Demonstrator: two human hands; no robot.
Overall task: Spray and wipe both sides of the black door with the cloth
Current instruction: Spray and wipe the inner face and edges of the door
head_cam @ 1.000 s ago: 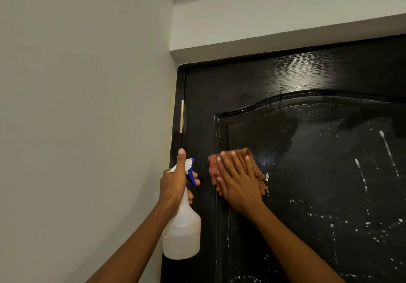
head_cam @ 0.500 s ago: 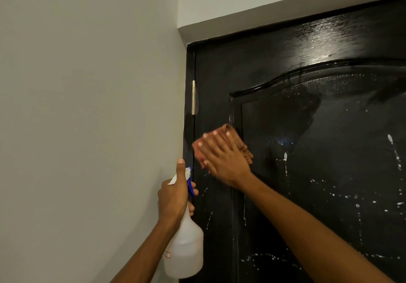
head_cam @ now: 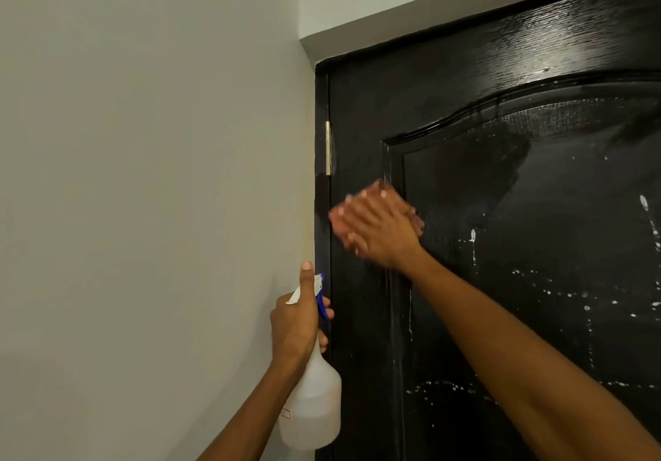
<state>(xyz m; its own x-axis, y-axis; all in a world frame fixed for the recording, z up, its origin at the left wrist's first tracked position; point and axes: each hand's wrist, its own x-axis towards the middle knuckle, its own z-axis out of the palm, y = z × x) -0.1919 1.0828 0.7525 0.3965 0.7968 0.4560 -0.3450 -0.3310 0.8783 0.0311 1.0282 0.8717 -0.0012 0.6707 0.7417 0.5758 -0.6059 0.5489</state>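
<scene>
The glossy black door fills the right of the view, speckled with white spray drops and runs. My right hand lies flat with straight fingers on a folded reddish-brown cloth, pressing it against the door's left stile near the raised panel edge; hand and cloth are motion-blurred. Lower left, my left hand grips the neck of a translucent white spray bottle with a blue and white trigger head, thumb pointing up, held close to the door's hinge edge.
A plain grey wall takes the left half. A brass hinge sits on the door's left edge above the cloth. A pale lintel runs above the door.
My right hand has carried the cloth up and left from the panel onto the door's left stile and keeps wiping there. The left hand with the bottle sits lower in view.
</scene>
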